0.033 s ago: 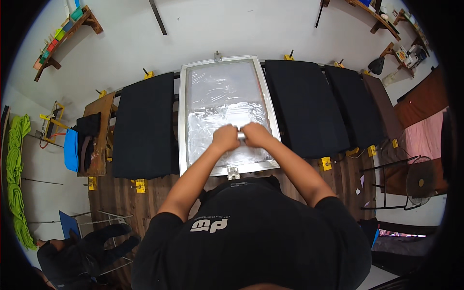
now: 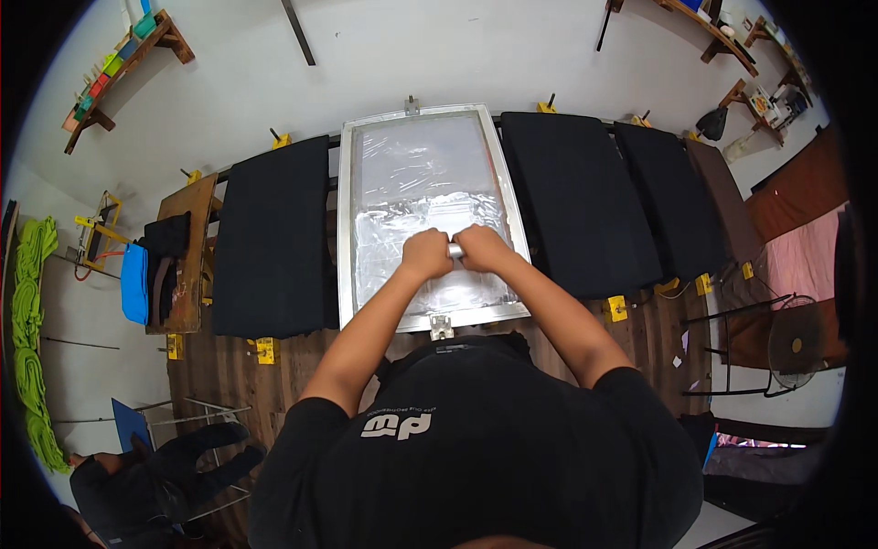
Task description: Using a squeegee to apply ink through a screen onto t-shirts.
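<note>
In front of me lies a screen-printing frame (image 2: 346, 220) with a pale metal rim. Its mesh (image 2: 412, 156) looks glossy and wrinkled, as if under clear film. My left hand (image 2: 427, 253) and my right hand (image 2: 482, 250) are fists side by side over the nearer half of the mesh. Both are wrapped round one silver-coloured bar, seemingly a squeegee handle (image 2: 455, 250), which shows only in the gap between them. The fists hide the rest of it, and its lower edge cannot be made out. A metal clamp (image 2: 442, 326) holds the frame's near edge.
Flat black-covered boards flank the frame, one on the left (image 2: 274, 238) and others on the right (image 2: 581, 201). Yellow brackets (image 2: 616, 308) line the bench. Another person (image 2: 146, 494) is at lower left. A fan (image 2: 796, 346) stands at right; wall shelves (image 2: 128, 78) hang above.
Both fists have shifted slightly away from me with the bar between them. The frame and the boards have stayed put.
</note>
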`<act>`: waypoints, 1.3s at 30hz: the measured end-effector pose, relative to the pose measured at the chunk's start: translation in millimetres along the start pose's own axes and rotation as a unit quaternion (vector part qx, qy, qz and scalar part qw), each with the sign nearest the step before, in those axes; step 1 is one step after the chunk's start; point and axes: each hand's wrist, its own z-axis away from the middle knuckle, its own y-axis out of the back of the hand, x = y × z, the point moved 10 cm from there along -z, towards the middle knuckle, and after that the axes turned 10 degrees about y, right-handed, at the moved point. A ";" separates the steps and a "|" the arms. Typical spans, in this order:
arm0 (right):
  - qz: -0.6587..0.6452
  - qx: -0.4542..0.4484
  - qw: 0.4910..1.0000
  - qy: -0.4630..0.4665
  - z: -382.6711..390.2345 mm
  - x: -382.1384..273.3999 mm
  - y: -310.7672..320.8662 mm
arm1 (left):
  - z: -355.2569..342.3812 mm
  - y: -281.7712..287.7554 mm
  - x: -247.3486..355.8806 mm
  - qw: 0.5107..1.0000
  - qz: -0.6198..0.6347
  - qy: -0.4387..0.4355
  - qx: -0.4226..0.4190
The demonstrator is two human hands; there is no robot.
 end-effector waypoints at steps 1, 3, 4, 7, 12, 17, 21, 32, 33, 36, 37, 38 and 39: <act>0.014 0.003 1.000 0.007 -7.6 1.8 -0.5 | -10.1 -3.1 -3.9 0.999 -0.013 0.024 -0.024; 0.020 -0.015 1.000 0.009 -13.0 6.9 -2.8 | -16.1 -8.6 -5.3 0.997 -0.033 0.043 -0.062; 0.029 -0.032 0.999 0.012 -12.4 7.5 -4.1 | -15.6 -8.2 -2.2 0.996 -0.033 0.041 -0.066; 0.013 -0.049 0.998 0.032 -1.3 1.0 -9.7 | -6.5 -16.2 1.2 0.993 -0.055 0.037 -0.102; -0.015 -0.095 0.995 0.017 50.3 -35.3 -32.8 | 58.3 -29.6 11.9 0.992 -0.024 0.018 -0.120; -0.046 -0.130 0.990 0.007 65.6 -45.8 -40.5 | 78.9 -38.0 9.4 0.987 0.008 0.033 -0.159; -0.070 -0.111 0.991 0.020 38.9 -25.4 -18.3 | 47.4 -20.0 8.3 0.982 0.001 0.054 -0.181; -0.015 0.022 1.000 0.004 87.6 -53.4 -35.0 | 95.6 -29.3 25.8 0.997 0.028 -0.065 0.017; -0.027 0.017 0.999 0.009 89.4 -60.4 -32.4 | 103.0 -26.4 27.9 0.998 0.023 -0.061 -0.003; -0.047 -0.121 0.991 -0.018 77.2 -52.6 -35.4 | 87.6 -35.2 12.0 0.992 -0.010 0.023 -0.122; -0.059 -0.129 0.990 -0.011 67.5 -41.5 -35.5 | 76.2 -32.7 10.6 0.986 -0.015 0.035 -0.161; -0.067 -0.122 0.990 -0.004 58.6 -30.9 -33.1 | 63.9 -25.1 13.7 0.988 -0.017 0.026 -0.152; -0.055 -0.089 0.994 -0.007 45.3 -21.1 -25.1 | 48.7 -18.4 11.8 0.990 -0.009 0.021 -0.141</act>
